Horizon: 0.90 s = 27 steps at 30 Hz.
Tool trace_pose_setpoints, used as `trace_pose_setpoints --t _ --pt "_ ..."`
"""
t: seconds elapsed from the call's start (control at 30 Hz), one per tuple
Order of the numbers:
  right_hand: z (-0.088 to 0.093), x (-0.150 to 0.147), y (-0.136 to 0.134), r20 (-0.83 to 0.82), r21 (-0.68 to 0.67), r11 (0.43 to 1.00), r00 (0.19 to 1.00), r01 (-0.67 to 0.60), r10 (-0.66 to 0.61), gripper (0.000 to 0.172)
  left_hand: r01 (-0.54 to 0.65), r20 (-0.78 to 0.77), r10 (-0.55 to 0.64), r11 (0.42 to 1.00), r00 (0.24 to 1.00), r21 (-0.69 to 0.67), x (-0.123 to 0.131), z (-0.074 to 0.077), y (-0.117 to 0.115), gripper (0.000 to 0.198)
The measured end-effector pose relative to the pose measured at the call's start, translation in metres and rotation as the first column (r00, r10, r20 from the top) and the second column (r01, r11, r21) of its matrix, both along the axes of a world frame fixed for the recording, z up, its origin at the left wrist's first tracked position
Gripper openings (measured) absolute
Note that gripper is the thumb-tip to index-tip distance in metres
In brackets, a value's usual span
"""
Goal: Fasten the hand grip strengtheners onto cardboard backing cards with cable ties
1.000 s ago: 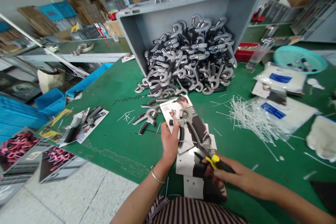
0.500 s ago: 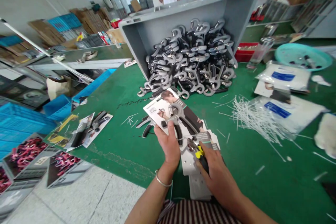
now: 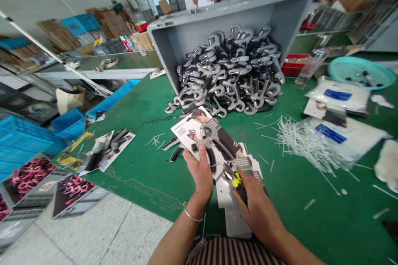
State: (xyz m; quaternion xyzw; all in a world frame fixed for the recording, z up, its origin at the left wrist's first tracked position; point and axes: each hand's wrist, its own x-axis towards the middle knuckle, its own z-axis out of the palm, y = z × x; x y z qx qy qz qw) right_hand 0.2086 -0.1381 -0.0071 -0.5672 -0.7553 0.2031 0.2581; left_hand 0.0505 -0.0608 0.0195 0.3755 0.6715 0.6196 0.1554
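Observation:
My left hand (image 3: 200,172) is closed on a grey and black hand grip exerciser (image 3: 212,132) lying against its printed backing card (image 3: 188,130), thumb over the front. In my right hand (image 3: 258,205) are cutting pliers (image 3: 234,177) with yellow and black handles. Their jaws are at a thin white cable tie (image 3: 220,163) near the lower end of the grip exerciser; whether they bite on it I cannot tell. Under both hands lies a stack of backing cards (image 3: 238,217). Another grip exerciser (image 3: 175,149) lies on the table left of my left hand.
A grey crate (image 3: 168,45) tipped on its side spills many grip exercisers (image 3: 230,74) onto the green table (image 3: 137,165). Loose white cable ties (image 3: 306,149), plastic bags (image 3: 351,132) and a turquoise basin (image 3: 360,70) are at right. Packed cards (image 3: 107,151) lie left. People stand beyond.
The whole view has shifted slightly, with the background lower and to the right. Both hands keep their holds, and the pliers stay at the cable tie.

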Motion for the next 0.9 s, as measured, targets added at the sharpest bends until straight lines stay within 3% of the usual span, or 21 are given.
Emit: trace_pose_setpoints --t 0.23,0.37,0.57,0.63,0.7,0.8,0.9 --pt "0.004 -0.003 0.003 -0.034 -0.058 0.998 0.999 -0.006 0.005 0.047 0.040 0.025 -0.041 0.999 0.999 0.012 0.004 0.001 -0.002 0.031" --pt "-0.005 0.004 0.000 -0.045 -0.127 0.992 0.999 0.003 -0.009 0.039 0.064 0.119 -0.059 0.997 0.991 -0.041 0.003 0.008 -0.008 0.027" --pt "-0.020 0.004 0.002 -0.202 -0.046 0.980 0.963 -0.192 0.179 0.032 0.081 0.193 -0.072 0.996 0.979 -0.038 -0.015 0.000 -0.009 0.023" --pt "-0.016 0.001 -0.002 -0.258 -0.077 0.968 0.942 -0.241 0.214 0.032 0.035 0.164 -0.024 0.997 0.986 -0.066 -0.041 -0.002 -0.007 0.024" --pt "-0.009 0.007 -0.004 -0.307 -0.141 0.968 0.939 -0.207 0.156 0.033 -0.022 0.057 0.031 0.989 0.998 -0.145 -0.082 0.005 -0.009 0.026" --pt "-0.001 0.041 0.000 -0.325 -0.296 0.955 0.941 0.000 -0.100 0.042 -0.134 -0.296 0.022 0.922 0.955 -0.364 -0.165 0.035 -0.016 0.028" --pt "0.002 0.098 0.004 -0.164 -0.332 0.910 0.935 0.249 -0.315 0.052 -0.198 -0.362 0.033 0.882 0.932 -0.428 -0.257 0.076 -0.020 0.021"
